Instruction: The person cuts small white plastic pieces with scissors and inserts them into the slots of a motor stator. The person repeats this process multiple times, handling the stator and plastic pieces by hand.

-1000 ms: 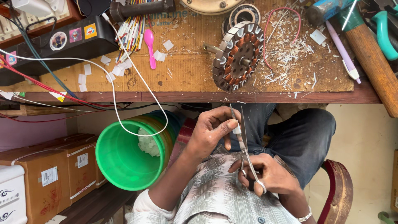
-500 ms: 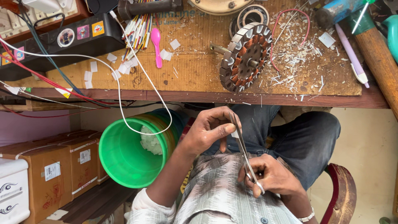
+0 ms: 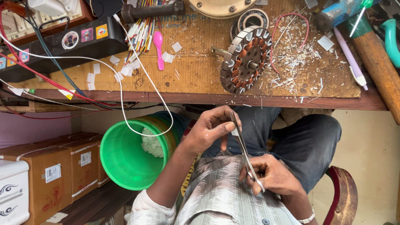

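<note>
In the head view, scissors (image 3: 246, 156) are held by their handles in the closed grip of the right hand (image 3: 273, 177), over the lap, while a small white paper piece (image 3: 234, 132) is pinched at the blades by the left hand (image 3: 210, 129). A left fingertip could be nicked, since it lies against the blade. Room is tight: the table (image 3: 208, 98) edge is just above and the green bucket (image 3: 125, 156) near the left forearm.

Steel scissors (image 3: 243, 152) upright over lap; small white strip (image 3: 234, 132) at blades.

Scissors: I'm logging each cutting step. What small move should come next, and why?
Probably squeeze the scissors with the right hand to snip: the left hand pinches a small white piece right at the blades, over the lap.
</note>
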